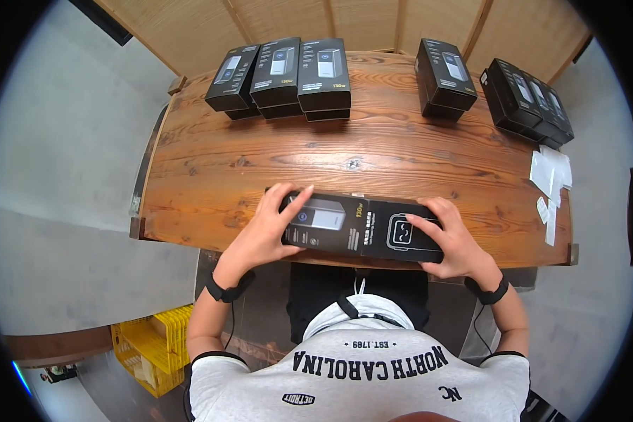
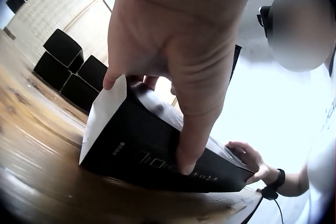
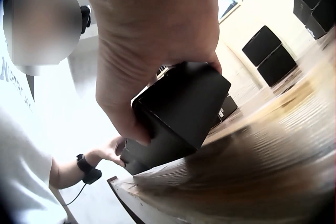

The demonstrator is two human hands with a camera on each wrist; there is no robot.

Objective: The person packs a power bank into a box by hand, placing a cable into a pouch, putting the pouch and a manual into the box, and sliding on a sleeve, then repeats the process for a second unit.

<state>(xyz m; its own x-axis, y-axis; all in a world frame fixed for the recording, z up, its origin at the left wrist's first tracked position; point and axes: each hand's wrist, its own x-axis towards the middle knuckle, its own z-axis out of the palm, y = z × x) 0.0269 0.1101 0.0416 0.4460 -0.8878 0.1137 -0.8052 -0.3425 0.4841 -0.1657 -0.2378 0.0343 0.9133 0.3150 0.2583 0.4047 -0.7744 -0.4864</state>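
Observation:
A long black carton lies crosswise at the table's near edge. Its left part is a printed box sleeve (image 1: 323, 219) with a silver device picture and "130W". Out of its right side extends a plain black inner box (image 1: 383, 243) with a white line drawing. My left hand (image 1: 264, 225) grips the sleeve near its left end, thumb on the near side and fingers over the far side. In the left wrist view the sleeve's end (image 2: 103, 116) shows white. My right hand (image 1: 457, 239) holds the inner box's right end between thumb and fingers, index finger over the top.
Three stacks of black boxes (image 1: 323, 70) stand at the back left of the wooden table (image 1: 218, 162). Another stack (image 1: 446, 74) and a group of boxes (image 1: 527, 102) are at the back right. Torn white paper (image 1: 550, 172) lies at the right edge. A yellow crate (image 1: 151, 344) stands on the floor.

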